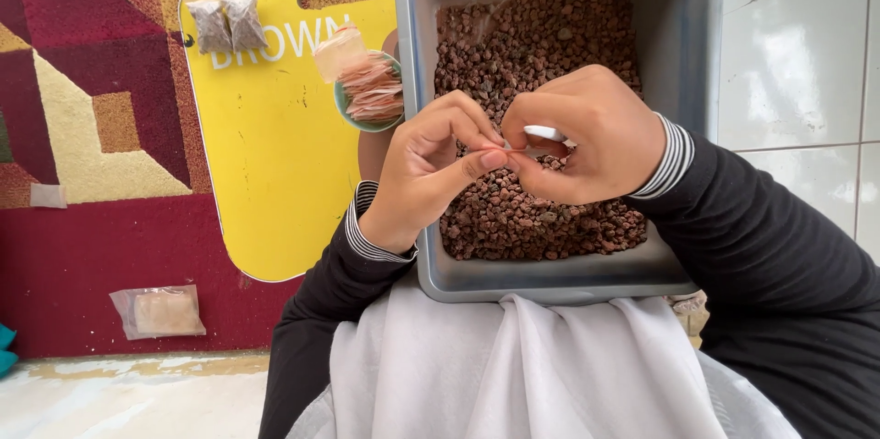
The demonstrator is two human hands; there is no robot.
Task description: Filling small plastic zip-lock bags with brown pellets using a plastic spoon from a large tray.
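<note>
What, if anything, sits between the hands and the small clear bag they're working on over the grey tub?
Nothing visible. The left hand and right hand already pinch the small clear bag between their fingertips, directly above the brown pellets in the grey tub. The other packets lie off on the yellow board.

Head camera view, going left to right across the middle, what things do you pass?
Patterned rug → yellow board with two small bags of dark grains → green bowl of packets → left hand → right hand, both pinching a small bag over the grey tub of brown pellets → white tiles.
</note>
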